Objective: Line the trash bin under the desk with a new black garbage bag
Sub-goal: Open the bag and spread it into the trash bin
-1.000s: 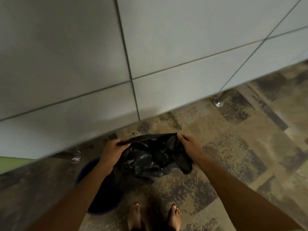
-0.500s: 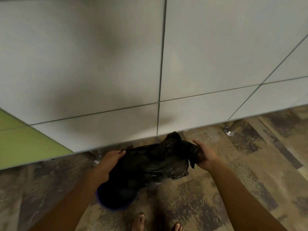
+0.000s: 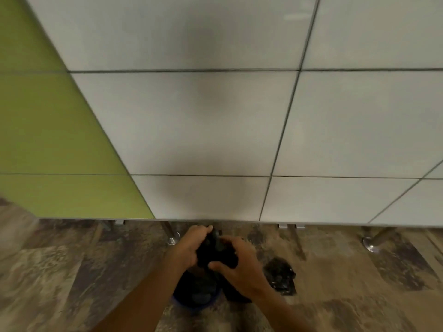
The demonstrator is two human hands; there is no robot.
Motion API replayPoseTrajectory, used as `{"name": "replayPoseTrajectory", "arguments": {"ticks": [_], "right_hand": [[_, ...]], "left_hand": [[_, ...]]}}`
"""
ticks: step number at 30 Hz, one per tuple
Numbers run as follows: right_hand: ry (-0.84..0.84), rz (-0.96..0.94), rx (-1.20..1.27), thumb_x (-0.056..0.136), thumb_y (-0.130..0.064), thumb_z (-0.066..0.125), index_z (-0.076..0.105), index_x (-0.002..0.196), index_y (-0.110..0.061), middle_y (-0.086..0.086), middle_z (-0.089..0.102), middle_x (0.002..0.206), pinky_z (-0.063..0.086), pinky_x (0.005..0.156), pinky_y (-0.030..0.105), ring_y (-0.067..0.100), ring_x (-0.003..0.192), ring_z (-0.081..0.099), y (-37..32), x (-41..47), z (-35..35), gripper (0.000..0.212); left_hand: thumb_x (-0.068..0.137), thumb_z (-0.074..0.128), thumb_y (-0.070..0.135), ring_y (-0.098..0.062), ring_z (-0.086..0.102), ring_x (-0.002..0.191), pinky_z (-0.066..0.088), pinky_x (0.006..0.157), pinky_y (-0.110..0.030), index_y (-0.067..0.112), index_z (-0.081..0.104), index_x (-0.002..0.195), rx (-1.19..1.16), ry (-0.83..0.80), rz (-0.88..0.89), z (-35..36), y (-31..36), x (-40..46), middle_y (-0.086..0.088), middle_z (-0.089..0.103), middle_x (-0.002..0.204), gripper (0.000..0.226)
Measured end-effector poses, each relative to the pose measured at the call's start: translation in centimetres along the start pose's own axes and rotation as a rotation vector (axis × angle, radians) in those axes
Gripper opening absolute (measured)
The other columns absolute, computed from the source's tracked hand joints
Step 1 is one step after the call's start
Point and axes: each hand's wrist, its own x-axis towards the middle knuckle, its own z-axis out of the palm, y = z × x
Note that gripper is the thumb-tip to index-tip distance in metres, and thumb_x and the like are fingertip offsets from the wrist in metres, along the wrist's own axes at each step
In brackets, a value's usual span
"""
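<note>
A black garbage bag [image 3: 217, 251] is bunched between my two hands, just in front of the desk's front edge. My left hand [image 3: 189, 245] grips its left side and my right hand [image 3: 239, 264] grips its right side, fingers curled into the plastic. Directly below the hands stands a blue trash bin [image 3: 195, 301] on the floor, its inside dark; part of the bag hangs down over its rim. A loose end of black plastic [image 3: 280, 275] lies on the floor to the right of my right hand.
A white tiled desk top [image 3: 215, 128] with a green section [image 3: 48, 140] at the left fills the upper view. Chrome desk legs [image 3: 171, 236] [image 3: 374, 240] stand on the patterned brown carpet [image 3: 72, 271] under its edge.
My hands have come close together and bunched the bag, which was spread wide before. The camera has tilted up, so more desk top shows and my feet are out of view.
</note>
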Motion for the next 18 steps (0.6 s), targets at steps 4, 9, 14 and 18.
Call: {"name": "replayPoseTrajectory", "arguments": {"ticks": [4,9,14,18], "right_hand": [[0.113,-0.107,0.011,0.087,-0.014,0.068,0.069,0.108,-0.026,-0.015,0.056,0.103,0.047,0.081,0.016,0.001,0.096,0.055,-0.9,1.3,1.4,0.024],[0.203,0.008,0.123,0.093,-0.006,0.061,0.072,0.091,-0.025,-0.010,0.071,0.088,0.058,0.076,0.024,0.006,0.083,0.068,-3.1,2.6,1.9,0.022],[0.241,0.099,0.184,0.095,-0.027,0.064,0.070,0.075,-0.017,0.001,0.070,0.067,0.052,0.054,0.021,0.015,0.060,0.065,-5.1,4.3,2.8,0.023],[0.196,0.103,0.194,0.097,-0.035,0.060,0.071,0.074,-0.015,0.000,0.068,0.061,0.048,0.050,0.021,0.008,0.051,0.060,-6.1,5.5,3.4,0.032]], "left_hand": [[0.098,0.056,0.026,-0.032,0.065,0.082,0.056,0.073,-0.040,-0.001,0.065,0.099,-0.113,-0.030,0.031,-2.2,0.6,-1.8,-0.019,0.066,0.089,0.028],[0.086,0.068,0.048,-0.016,0.065,0.066,0.055,0.060,-0.031,0.011,0.054,0.100,-0.179,-0.195,0.230,-6.6,0.1,-2.7,-0.008,0.060,0.085,0.042],[0.069,0.087,0.027,-0.011,0.064,0.105,0.058,0.082,-0.026,0.023,0.033,0.128,0.248,-0.225,0.453,-9.3,-0.9,-2.6,0.001,0.060,0.122,0.080],[0.075,0.083,0.023,-0.014,0.073,0.094,0.060,0.088,-0.036,0.019,0.063,0.109,0.250,-0.037,0.558,-10.6,-1.0,-1.7,-0.002,0.074,0.104,0.039]]}}
